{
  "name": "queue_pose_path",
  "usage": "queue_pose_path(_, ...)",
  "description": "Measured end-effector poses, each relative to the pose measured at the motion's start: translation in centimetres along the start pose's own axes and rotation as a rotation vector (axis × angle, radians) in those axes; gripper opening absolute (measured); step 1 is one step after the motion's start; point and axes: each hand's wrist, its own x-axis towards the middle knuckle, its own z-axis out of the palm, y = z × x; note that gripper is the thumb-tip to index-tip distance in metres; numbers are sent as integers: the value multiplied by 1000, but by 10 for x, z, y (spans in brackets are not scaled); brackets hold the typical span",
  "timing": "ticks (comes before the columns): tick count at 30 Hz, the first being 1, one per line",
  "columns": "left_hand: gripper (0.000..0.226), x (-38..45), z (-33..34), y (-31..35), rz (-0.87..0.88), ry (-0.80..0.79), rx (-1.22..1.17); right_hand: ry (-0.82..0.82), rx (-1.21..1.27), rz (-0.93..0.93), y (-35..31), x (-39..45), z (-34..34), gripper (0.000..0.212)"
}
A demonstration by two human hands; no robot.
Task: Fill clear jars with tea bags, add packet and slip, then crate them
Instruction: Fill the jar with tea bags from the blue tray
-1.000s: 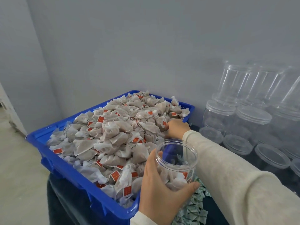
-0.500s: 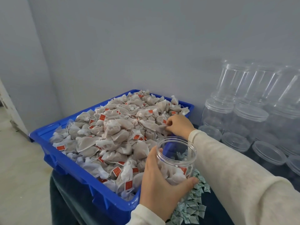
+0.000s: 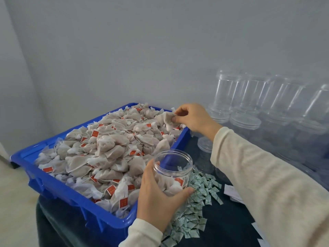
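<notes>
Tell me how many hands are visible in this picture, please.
2. The left hand grips the open jar beside the blue tray. The right hand pinches a tea bag above the tray's far corner. No other hand shows.

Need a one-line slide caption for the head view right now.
Right hand pinches a tea bag above the blue tray while left hand holds the partly filled clear jar.

We cannot see the lower side of the clear plastic jar (image 3: 173, 172), covered by the left hand (image 3: 158, 198). The heap of small pale-green packets (image 3: 193, 207) runs partly behind that hand. The white paper slips (image 3: 231, 191) vanish under the cream sleeve (image 3: 267, 179), itself cut off at the frame's right edge.
</notes>
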Motion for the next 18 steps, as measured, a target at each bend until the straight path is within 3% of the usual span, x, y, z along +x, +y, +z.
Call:
queue_pose_path(6, 122, 0, 1, 0, -15, 17, 35, -14, 18, 29, -13, 6, 7, 22)
queue_pose_path(11, 120, 0, 1, -1, -16, 7, 38, -20, 123, -33, -33, -6, -11, 10)
queue_pose_path(18, 129, 2, 3, 0, -48, -16, 29, 41, 305, -137, -67, -39, -45, 14)
